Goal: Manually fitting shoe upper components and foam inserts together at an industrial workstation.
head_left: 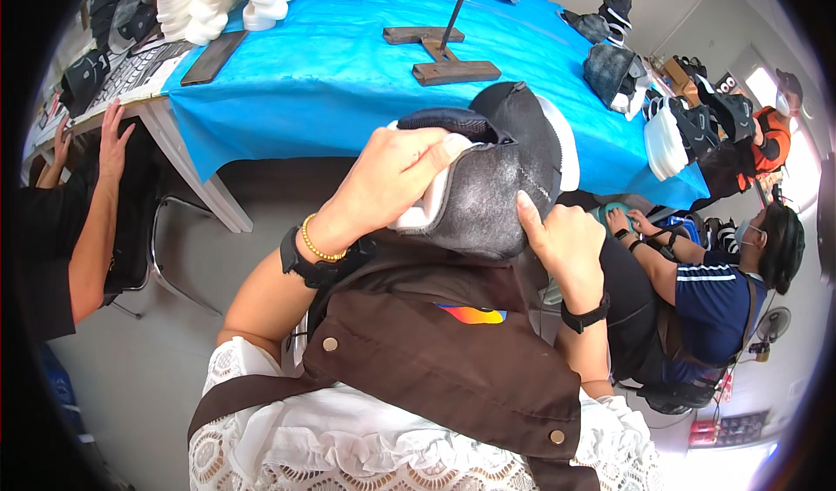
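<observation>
A dark grey and black cap [489,199] with a worn, mottled surface is held up in front of my chest, at the near edge of the blue-covered table. White material shows inside its opening and behind its dark far part. My left hand [396,178] pinches the cap's folded edge near the opening, thumb on top. My right hand [564,243] grips the cap's lower right side, its thumb pressed on the grey surface and its other fingers partly hidden.
The blue table cover [305,82] bears a wooden stand [444,56] with an upright rod. White stacked cap forms [205,8] and a wooden board [214,57] lie at the far left. More caps [614,73] sit at the right. People sit on both sides, one in a navy shirt [718,312].
</observation>
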